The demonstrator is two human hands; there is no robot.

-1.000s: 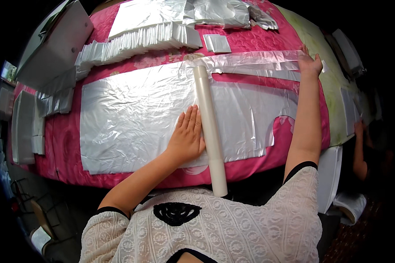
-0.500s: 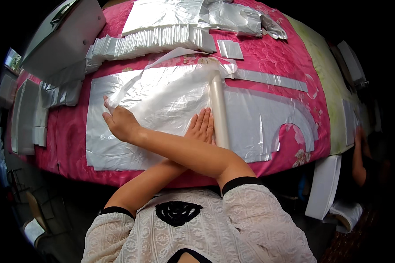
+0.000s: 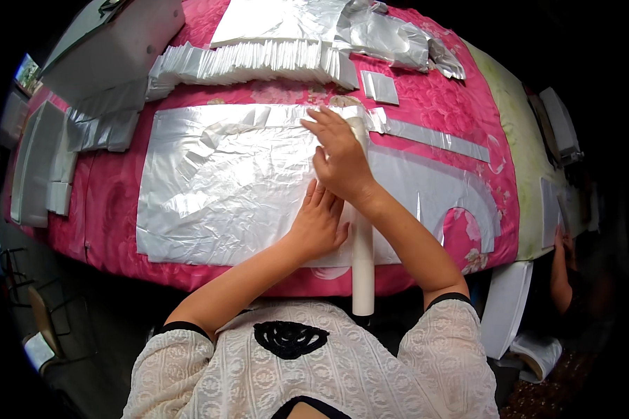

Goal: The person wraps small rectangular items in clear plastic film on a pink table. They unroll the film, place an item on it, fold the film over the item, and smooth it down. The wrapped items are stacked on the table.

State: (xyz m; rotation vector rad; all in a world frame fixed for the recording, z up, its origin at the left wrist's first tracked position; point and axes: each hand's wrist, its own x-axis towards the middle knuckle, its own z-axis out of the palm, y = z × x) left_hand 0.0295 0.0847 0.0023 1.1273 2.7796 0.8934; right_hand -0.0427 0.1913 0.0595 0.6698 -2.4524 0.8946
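Note:
A long pale roll (image 3: pixel 363 272) lies front to back across the middle of the table, its near end sticking out past the front edge. My left hand (image 3: pixel 318 223) rests on the stack of thin silvery plastic bags (image 3: pixel 217 181), fingers stretched out, just left of the roll. Farther back, my right hand (image 3: pixel 339 153) is over the bags' right part, beside the roll and partly covering it. Its fingers are spread and hold nothing. Right of the roll, the bag stack continues as a grey part with a rounded cut-out (image 3: pixel 426 167).
A row of folded plastic packs (image 3: pixel 258 64) stands at the back, with larger silvery sheets (image 3: pixel 279 24) behind it. One small folded pack (image 3: pixel 379 87) lies apart. A white box (image 3: pixel 112 56) is at the back left. Another person's arm (image 3: pixel 560 269) shows far right.
My right hand let go of the clear film at the left and swung right to the roll, uncrossing my arms. The roll has shifted toward me; the raised film is gone from view.

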